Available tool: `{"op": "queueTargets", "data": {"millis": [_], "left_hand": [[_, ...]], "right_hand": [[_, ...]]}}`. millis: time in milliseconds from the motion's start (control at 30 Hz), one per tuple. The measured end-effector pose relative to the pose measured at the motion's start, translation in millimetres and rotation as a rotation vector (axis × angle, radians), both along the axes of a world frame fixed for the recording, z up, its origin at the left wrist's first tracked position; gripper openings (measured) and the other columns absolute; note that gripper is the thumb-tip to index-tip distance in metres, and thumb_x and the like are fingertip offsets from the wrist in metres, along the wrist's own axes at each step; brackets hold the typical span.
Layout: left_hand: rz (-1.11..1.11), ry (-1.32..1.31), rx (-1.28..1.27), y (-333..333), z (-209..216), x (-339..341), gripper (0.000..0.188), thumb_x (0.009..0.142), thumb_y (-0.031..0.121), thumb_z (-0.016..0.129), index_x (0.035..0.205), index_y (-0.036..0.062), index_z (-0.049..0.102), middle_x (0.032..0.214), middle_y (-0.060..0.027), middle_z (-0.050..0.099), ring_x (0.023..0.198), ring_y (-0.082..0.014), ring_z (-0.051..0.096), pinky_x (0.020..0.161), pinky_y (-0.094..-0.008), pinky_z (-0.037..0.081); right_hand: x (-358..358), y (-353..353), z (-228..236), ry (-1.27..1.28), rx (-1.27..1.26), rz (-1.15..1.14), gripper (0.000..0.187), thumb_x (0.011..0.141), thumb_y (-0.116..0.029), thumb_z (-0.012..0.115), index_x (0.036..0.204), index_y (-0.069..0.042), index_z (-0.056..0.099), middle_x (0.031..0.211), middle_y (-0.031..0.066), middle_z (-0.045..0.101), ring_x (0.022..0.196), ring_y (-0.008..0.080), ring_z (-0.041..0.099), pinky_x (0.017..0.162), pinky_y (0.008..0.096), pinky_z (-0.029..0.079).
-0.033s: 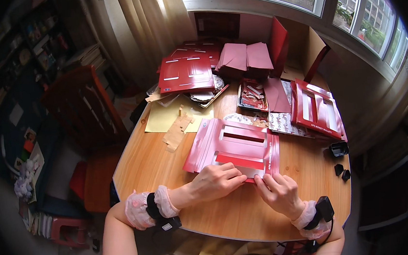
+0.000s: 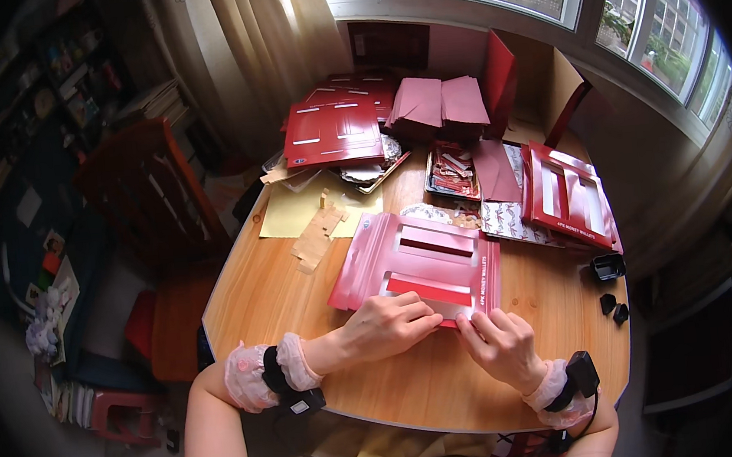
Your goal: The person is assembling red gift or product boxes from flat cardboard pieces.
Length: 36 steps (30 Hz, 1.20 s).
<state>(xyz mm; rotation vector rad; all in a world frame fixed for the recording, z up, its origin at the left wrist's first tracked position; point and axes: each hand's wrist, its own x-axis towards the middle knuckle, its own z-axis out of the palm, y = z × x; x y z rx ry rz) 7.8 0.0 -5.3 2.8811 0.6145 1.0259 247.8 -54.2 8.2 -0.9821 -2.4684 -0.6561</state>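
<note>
A glossy red cardboard packaging sleeve (image 2: 438, 257) with two long cut-out windows lies on the table before me, its surface shining pink in the light. Along its near edge, my left hand (image 2: 392, 322) has its fingers curled and pinched on the cardboard. Close by on the right, my right hand (image 2: 504, 347) pinches that same edge between thumb and fingers. Only a small gap parts the two sets of fingertips. In the lower window a bright red strip (image 2: 428, 289) shows. What lies under the fingertips is hidden.
Behind the sleeve are brown tape pieces (image 2: 319, 237) on yellow paper (image 2: 273, 210), stacked red cardboard sheets (image 2: 333, 132), pink envelopes (image 2: 440, 103) and a tray of small packets (image 2: 452, 171). Windowed red boxes (image 2: 567, 193) stand right, near a small black container (image 2: 607, 267).
</note>
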Motion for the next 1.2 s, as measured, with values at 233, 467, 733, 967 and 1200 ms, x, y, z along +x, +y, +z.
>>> {"op": "queueTargets", "data": {"millis": [233, 467, 733, 967, 1200], "left_hand": [[-0.034, -0.023, 0.017, 1, -3, 6, 0.016, 0.081, 0.015, 0.073, 0.095, 0.0091, 0.070, 0.084, 0.0012, 0.068, 0.075, -0.0136, 0.065, 0.056, -0.0272, 0.053], [-0.100, 0.009, -0.012, 11, 1, -5, 0.018, 0.084, 0.018, 0.073, 0.098, 0.0077, 0.069, 0.087, -0.0023, 0.067, 0.078, -0.0164, 0.066, 0.061, -0.0280, 0.056], [-0.142, -0.010, -0.097, 24, 1, -26, 0.016, 0.081, 0.018, 0.076, 0.093, 0.0088, 0.072, 0.087, -0.0024, 0.068, 0.077, -0.0190, 0.067, 0.067, -0.0312, 0.057], [-0.122, -0.090, -0.108, 24, -2, -22, 0.012, 0.081, 0.017, 0.076, 0.088, 0.0090, 0.073, 0.085, -0.0026, 0.070, 0.080, -0.0202, 0.068, 0.067, -0.0320, 0.056], [-0.132, -0.133, -0.054, 26, 0, -21, 0.011, 0.080, 0.015, 0.077, 0.088, 0.0091, 0.074, 0.082, -0.0023, 0.071, 0.074, -0.0172, 0.069, 0.061, -0.0299, 0.057]], "right_hand": [[-7, 3, -3, 0.077, -0.005, 0.046, 0.029, 0.071, -0.008, 0.066, 0.099, -0.002, 0.069, 0.085, 0.0040, 0.060, 0.070, 0.0155, 0.054, 0.056, 0.0284, 0.042], [-10, 9, -9, 0.191, -0.075, 0.095, 0.022, 0.074, -0.008, 0.070, 0.096, -0.002, 0.068, 0.082, 0.0037, 0.059, 0.066, 0.0170, 0.054, 0.055, 0.0296, 0.043], [-8, 6, -9, 0.218, -0.080, 0.043, 0.021, 0.076, -0.011, 0.074, 0.095, -0.002, 0.068, 0.083, 0.0034, 0.060, 0.065, 0.0174, 0.055, 0.054, 0.0308, 0.045], [-6, 8, -9, 0.253, -0.075, 0.058, 0.022, 0.076, -0.009, 0.074, 0.095, -0.003, 0.069, 0.084, 0.0033, 0.061, 0.065, 0.0170, 0.056, 0.053, 0.0305, 0.045], [-6, 7, -7, 0.217, -0.068, 0.071, 0.025, 0.074, -0.008, 0.074, 0.098, -0.003, 0.069, 0.084, 0.0027, 0.061, 0.065, 0.0164, 0.055, 0.054, 0.0300, 0.044]]}}
